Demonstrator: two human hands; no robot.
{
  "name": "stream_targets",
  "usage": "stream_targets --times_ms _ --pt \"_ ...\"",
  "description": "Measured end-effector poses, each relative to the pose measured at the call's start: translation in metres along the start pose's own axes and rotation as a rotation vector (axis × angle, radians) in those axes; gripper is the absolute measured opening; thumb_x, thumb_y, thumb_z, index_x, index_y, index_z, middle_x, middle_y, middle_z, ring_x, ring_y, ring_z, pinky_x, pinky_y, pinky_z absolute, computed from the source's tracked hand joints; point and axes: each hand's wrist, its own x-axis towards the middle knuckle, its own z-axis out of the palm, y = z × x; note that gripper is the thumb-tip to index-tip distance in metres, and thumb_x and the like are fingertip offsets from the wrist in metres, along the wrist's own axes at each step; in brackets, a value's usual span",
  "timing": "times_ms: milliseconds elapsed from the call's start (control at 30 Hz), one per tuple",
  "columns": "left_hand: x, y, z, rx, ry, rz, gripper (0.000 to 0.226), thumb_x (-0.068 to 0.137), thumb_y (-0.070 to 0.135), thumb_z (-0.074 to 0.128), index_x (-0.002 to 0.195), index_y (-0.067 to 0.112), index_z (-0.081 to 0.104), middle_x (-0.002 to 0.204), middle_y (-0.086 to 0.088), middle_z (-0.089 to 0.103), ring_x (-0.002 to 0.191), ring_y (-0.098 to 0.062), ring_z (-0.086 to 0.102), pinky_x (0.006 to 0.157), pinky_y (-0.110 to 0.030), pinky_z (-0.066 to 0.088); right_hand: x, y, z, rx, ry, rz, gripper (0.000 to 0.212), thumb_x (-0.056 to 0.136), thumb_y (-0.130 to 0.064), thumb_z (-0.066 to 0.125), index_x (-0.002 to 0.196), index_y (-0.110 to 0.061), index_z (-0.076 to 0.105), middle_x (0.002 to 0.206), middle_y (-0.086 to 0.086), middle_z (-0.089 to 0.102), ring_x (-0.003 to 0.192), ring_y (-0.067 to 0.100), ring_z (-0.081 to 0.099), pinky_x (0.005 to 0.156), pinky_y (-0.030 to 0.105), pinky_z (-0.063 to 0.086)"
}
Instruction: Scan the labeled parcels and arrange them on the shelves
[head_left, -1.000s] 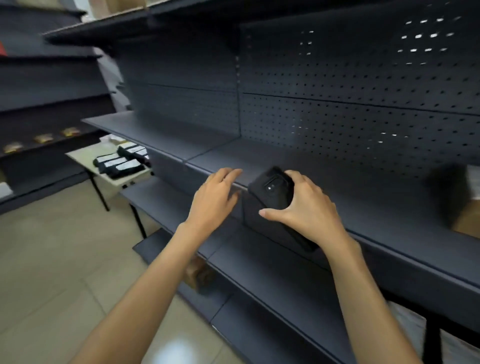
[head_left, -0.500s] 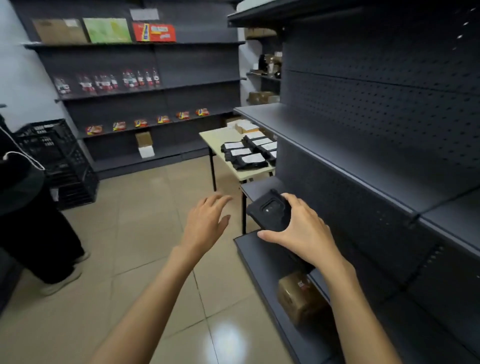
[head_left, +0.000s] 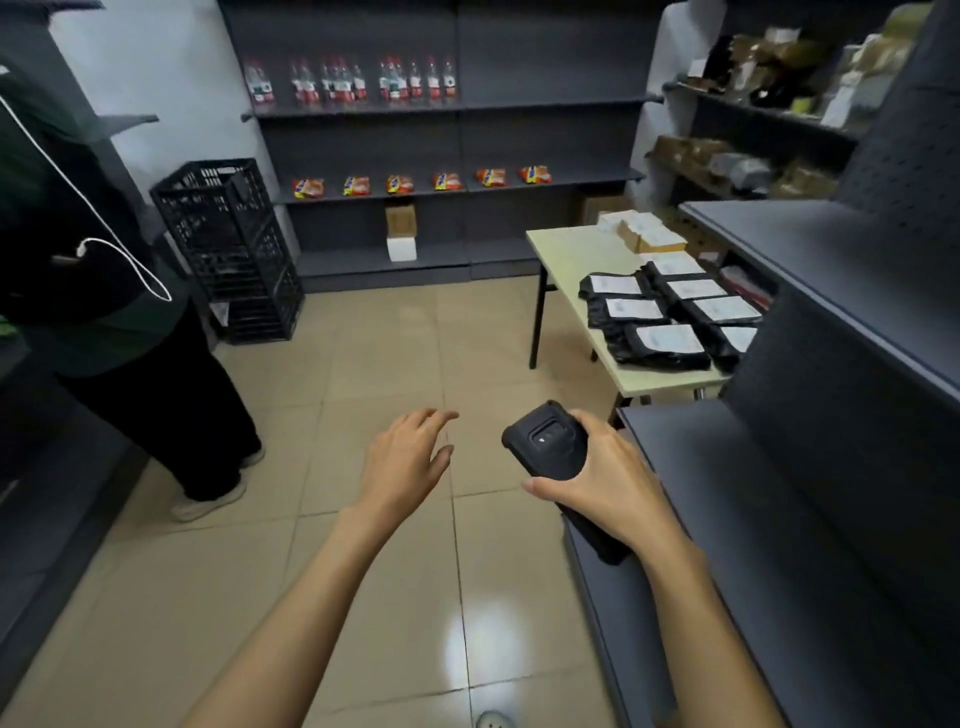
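My right hand (head_left: 610, 480) grips a black handheld scanner (head_left: 550, 441), its lens end pointing away from me over the floor. My left hand (head_left: 408, 457) hovers beside it with fingers spread and holds nothing. Several black parcels with white labels (head_left: 670, 317) lie flat on a pale table (head_left: 566, 254) ahead on the right, well beyond both hands. Small cardboard boxes (head_left: 644, 234) sit at the table's far end. Dark grey shelves (head_left: 810, 249) run along my right side.
A person in dark clothes (head_left: 104, 312) stands at the left. A stack of black crates (head_left: 228, 249) is by the far wall. Back shelves (head_left: 441, 104) hold bottles and snack packs. Tiled floor (head_left: 363, 364) lies between me and the table.
My view has swung left from the empty shelf towards the room and the table. Both hands came away from the shelf; the right one keeps the scanner.
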Motion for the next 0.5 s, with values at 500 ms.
stream_targets --times_ms 500 --pt "0.335 -0.195 0.035 0.044 -0.033 -0.054 0.04 0.094 0.028 0.058 0.134 0.026 0.053 0.127 0.004 0.058 0.117 -0.023 0.054 0.085 -0.036 0.044 0.385 -0.038 0.093 0.038 -0.082 0.052 0.082 0.055 -0.066 0.075 0.125 -0.034 0.049 0.117 -0.012 0.057 0.103 0.013 0.057 0.087 0.042 0.053"
